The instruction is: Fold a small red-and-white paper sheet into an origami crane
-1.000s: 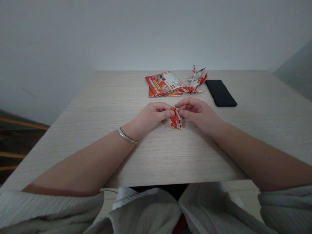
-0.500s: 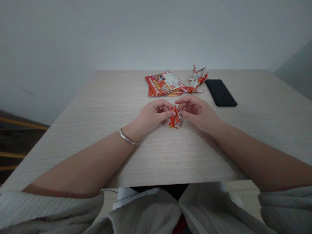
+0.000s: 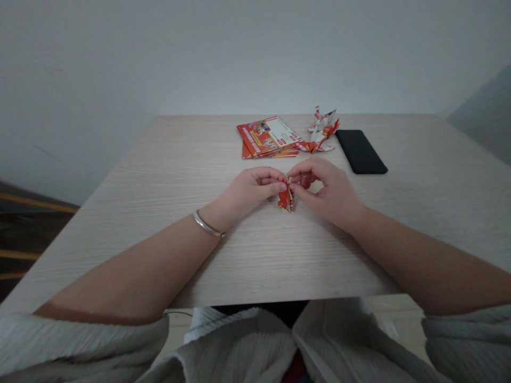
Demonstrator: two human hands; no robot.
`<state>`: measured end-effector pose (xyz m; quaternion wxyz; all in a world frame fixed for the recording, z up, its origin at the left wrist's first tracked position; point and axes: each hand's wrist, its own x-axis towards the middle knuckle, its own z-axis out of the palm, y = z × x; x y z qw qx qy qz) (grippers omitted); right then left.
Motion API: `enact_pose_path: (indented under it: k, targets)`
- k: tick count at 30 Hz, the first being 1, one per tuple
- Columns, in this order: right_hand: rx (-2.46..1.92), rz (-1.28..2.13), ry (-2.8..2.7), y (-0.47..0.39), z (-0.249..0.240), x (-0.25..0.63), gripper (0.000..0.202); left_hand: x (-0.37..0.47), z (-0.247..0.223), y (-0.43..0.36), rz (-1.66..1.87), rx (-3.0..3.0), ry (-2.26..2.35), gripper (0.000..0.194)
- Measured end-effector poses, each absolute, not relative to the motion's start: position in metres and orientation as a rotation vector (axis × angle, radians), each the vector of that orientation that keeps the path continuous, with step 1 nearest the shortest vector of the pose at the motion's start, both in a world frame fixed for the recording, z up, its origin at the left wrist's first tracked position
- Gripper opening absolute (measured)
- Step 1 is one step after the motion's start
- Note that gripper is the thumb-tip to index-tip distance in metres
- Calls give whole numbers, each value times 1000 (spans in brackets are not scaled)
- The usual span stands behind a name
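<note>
A small folded piece of red and white printed paper (image 3: 285,201) is held just above the table, between my two hands. My left hand (image 3: 257,186) pinches its upper left part between thumb and fingers. On the other side, my right hand (image 3: 325,191) is closed in a pinch, thumb and fingertips at the paper's right edge. The fingers cover the top of the folded paper. Its lower end hangs free, with layers showing along the right side.
Behind my hands lies a stack of red printed leaflets (image 3: 267,137). Folded paper figures (image 3: 323,130) sit against its right side. A black phone (image 3: 361,151) lies further right on the pale wooden table (image 3: 167,159). A wall (image 3: 255,58) stands behind the table.
The folded paper has turned edge-on, so its right side layers now show. My right thumb has moved slightly down and left against it. The left hand has barely moved.
</note>
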<state>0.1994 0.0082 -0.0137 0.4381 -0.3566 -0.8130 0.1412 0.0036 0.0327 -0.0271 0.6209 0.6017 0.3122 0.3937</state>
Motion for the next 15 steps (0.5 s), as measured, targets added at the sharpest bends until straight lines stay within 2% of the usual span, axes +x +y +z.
enact_pose_path:
  k: [10, 15]
  targets:
    - [-1015, 146, -2160, 5, -11, 202, 21, 4, -21, 28, 932, 1342, 846, 32]
    - [-1138, 254, -2059, 4, -9, 201, 14, 5, -19, 26, 915, 1373, 840, 31]
